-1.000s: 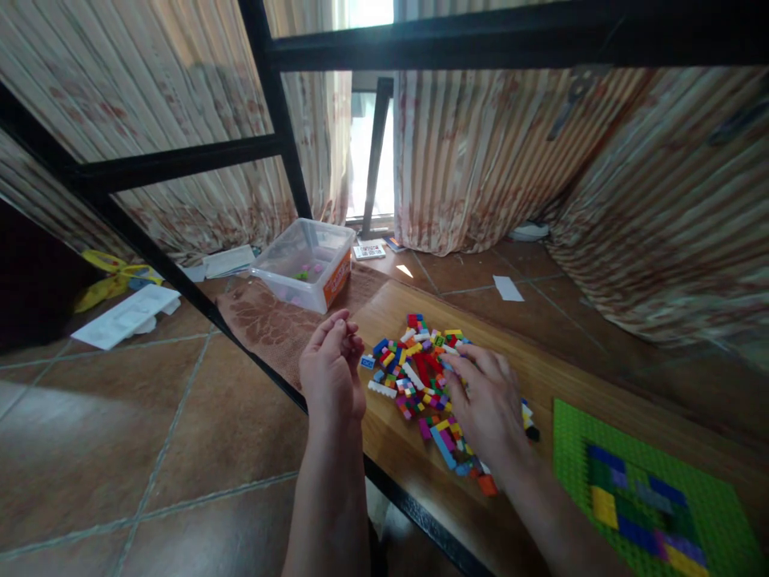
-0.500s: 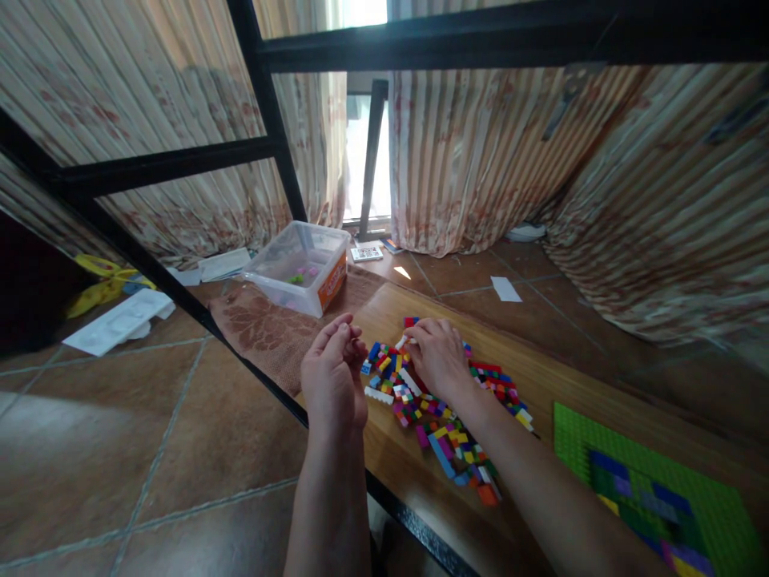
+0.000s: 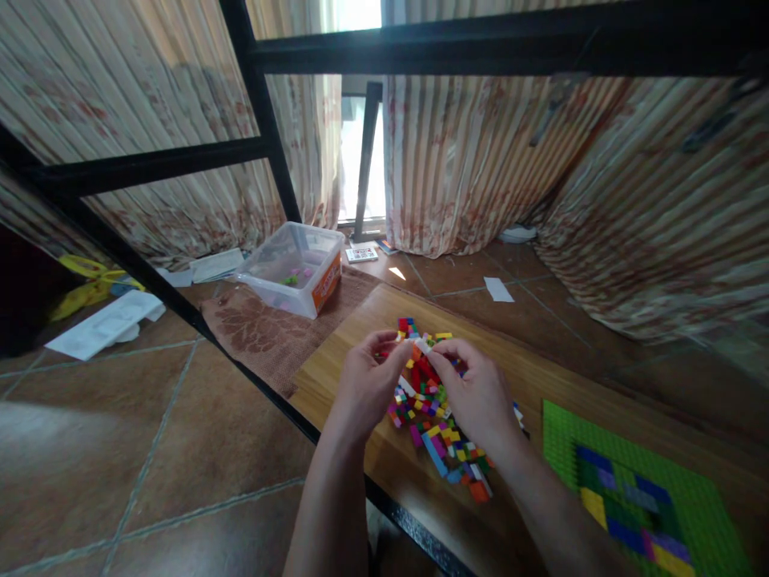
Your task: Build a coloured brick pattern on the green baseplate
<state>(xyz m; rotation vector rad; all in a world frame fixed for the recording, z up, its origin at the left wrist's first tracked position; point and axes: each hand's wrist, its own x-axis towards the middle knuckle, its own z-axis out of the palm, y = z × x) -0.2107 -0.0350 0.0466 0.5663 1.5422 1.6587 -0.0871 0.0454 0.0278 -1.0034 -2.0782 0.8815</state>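
Observation:
Over a heap of small colourful toy bricks (image 3: 438,437), both hands meet at the fingertips. My right hand (image 3: 477,389) pinches a white toy brick (image 3: 423,346) between thumb and fingers. My left hand (image 3: 371,385) is closed in a pinch, its thumb tip close against the left end of that brick. Whatever lies between the left fingers is hidden. To the right of the heap is a green baseplate (image 3: 558,437), which carries blue, purple, yellow and pink bricks.
Beyond the wooden board (image 3: 336,353), a clear plastic box (image 3: 276,292) with a few pieces inside stands on a brown patterned cloth (image 3: 240,324). A black metal frame (image 3: 276,180) crosses the view before the curtains (image 3: 456,168). White packaging (image 3: 108,324) lies on the tiled floor.
My right hand has lifted slightly from the heap with the white brick. My left hand has moved right to meet it, and the view has shifted a little.

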